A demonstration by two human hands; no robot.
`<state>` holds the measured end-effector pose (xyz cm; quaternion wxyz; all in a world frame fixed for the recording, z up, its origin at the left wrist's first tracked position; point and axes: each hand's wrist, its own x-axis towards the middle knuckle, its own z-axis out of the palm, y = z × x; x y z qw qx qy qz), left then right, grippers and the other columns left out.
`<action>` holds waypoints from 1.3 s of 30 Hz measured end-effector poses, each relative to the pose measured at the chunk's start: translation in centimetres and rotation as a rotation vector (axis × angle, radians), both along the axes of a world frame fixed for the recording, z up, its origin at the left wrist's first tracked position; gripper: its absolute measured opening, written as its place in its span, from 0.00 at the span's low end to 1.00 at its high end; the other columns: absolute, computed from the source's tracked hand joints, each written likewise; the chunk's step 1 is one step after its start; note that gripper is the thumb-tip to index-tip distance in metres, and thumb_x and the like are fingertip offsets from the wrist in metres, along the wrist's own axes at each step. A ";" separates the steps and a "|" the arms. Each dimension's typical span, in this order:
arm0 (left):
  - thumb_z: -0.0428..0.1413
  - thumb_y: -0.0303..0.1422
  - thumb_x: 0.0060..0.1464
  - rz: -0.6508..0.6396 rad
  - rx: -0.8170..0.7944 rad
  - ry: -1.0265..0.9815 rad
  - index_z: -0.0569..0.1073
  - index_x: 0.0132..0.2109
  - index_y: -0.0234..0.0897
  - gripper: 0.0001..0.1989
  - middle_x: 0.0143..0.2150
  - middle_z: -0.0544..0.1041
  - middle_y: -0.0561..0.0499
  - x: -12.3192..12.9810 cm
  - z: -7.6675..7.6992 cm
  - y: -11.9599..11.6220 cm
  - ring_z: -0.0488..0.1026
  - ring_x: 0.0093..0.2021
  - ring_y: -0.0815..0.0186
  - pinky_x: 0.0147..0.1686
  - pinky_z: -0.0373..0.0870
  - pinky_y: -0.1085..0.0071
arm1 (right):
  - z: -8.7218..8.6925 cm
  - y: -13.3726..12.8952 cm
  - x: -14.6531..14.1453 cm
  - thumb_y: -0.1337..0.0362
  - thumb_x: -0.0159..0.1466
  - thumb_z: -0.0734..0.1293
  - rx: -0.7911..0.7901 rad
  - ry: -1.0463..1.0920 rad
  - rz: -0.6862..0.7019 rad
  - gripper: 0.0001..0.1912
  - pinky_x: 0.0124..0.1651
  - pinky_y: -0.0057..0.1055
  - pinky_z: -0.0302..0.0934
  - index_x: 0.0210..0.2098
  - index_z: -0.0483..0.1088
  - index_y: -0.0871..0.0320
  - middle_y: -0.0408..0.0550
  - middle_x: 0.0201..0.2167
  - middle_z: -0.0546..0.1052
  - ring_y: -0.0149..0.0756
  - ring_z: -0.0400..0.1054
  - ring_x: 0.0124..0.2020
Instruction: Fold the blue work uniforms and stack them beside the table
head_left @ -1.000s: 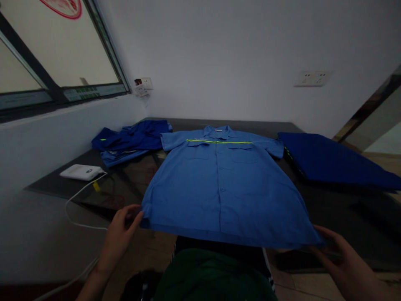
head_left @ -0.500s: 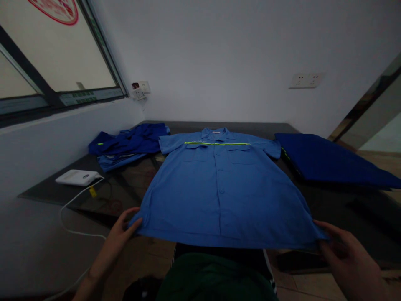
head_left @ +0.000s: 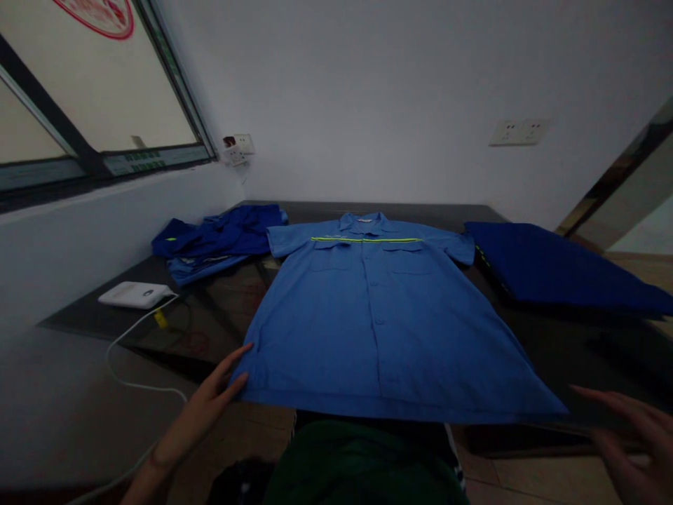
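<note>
A light blue short-sleeved work shirt (head_left: 326, 330) lies spread flat, front side up, its collar toward the wall. A yellow-green stripe crosses its chest above two pockets. At the hem's left corner my left hand (head_left: 213, 396) grips the shirt, thumb and forefinger on top and the other fingers hidden. My right hand (head_left: 638, 431) is off the cloth, just beyond the hem's right corner, fingers apart and holding nothing. Part of that hand is cut off by the frame's edge.
On the dark table (head_left: 215, 315), rumpled blue clothes (head_left: 226, 235) lie at the back left and a folded dark blue garment (head_left: 557, 266) lies at the right. A white device (head_left: 134, 294) with a white cable (head_left: 141, 386) sits at the left edge. The wall carries sockets (head_left: 519, 132).
My right hand has let go of the shirt's right hem corner and moved off to the right. The hem has shifted slightly right, and my left hand with it.
</note>
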<state>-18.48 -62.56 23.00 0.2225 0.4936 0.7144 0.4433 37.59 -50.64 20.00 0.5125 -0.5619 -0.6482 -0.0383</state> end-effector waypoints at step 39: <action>0.57 0.28 0.54 -0.432 0.231 0.845 0.72 0.55 0.39 0.20 0.51 0.77 0.42 19.1 -2.6 6.0 0.74 0.51 0.51 0.49 0.73 0.51 | 5.6 -1.6 -20.5 0.74 0.67 0.56 0.522 -0.577 0.661 0.16 0.43 0.30 0.70 0.45 0.74 0.61 0.52 0.42 0.80 0.35 0.75 0.44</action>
